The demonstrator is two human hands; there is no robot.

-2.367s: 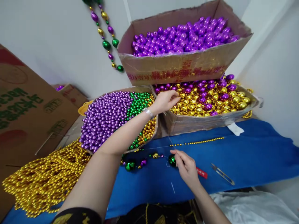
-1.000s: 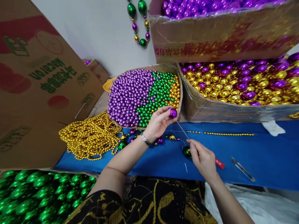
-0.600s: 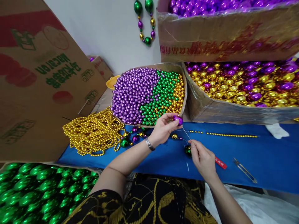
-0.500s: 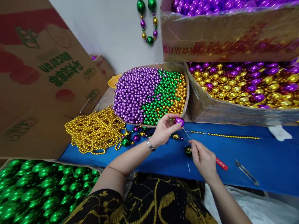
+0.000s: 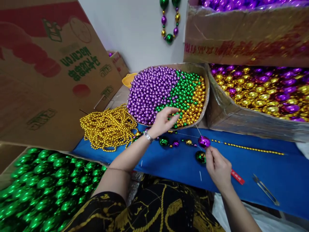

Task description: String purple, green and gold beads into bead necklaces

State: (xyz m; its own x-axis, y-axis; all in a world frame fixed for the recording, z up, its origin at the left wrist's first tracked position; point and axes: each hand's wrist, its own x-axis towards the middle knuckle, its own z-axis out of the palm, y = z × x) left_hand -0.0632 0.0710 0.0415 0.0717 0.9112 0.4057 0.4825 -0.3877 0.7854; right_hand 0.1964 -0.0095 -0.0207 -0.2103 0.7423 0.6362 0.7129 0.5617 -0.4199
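My right hand pinches a thin needle whose far end sticks out beyond a large shiny purple bead threaded on it. Just below that bead lies a big dark green bead on the blue cloth. My left hand is over the front of a box of small beads, its thumb and fingers curved and apart, near the green and gold ones. Beneath it, a strand of mixed beads runs along the cloth, partly hidden by my left wrist.
Gold bead strings are heaped on the left, before a leaning carton. Large green beads fill a box at lower left. Boxes of gold and purple beads stand at right. Thread snips and a red strip lie on the cloth.
My left hand has let go of the purple bead and moved left over the small beads. The purple bead now sits lower on the needle, close to my right fingers. The view has shifted left.
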